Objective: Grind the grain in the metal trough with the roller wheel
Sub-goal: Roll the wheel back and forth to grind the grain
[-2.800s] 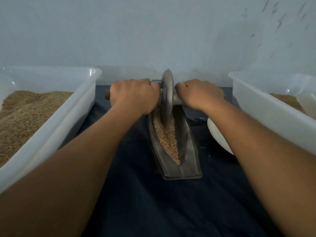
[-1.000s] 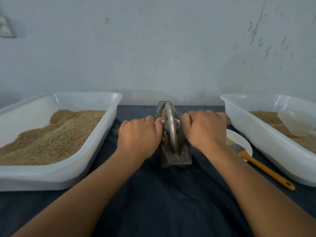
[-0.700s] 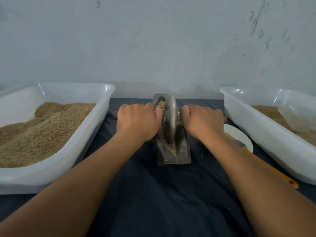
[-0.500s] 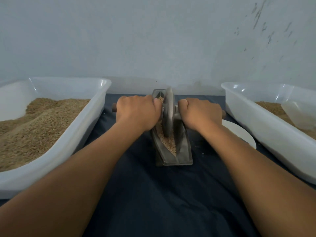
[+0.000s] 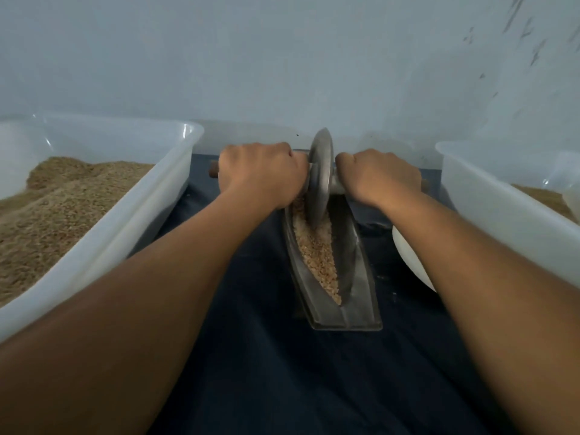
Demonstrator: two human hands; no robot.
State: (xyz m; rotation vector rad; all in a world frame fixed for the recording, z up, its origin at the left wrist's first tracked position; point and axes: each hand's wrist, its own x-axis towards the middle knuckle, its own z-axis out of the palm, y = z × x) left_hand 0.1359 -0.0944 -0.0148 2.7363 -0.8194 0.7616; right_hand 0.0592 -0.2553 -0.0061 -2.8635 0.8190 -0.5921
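Where fingers (image 5: 266, 158) curl (2 hands): roller wheel (image 5: 320, 177) between.

Grey metal trough (image 5: 361, 296) and roller wheel (image 5: 320, 177); tan grain (image 5: 317, 255); translucent white tubs (image 5: 131, 221); plain navy cloth (image 5: 282, 372).

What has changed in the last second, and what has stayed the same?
The wheel has rolled from the near end of the trough to its far end, uncovering the grain nearer the person. The left hand and right hand still grip the axle. The trough has not moved.
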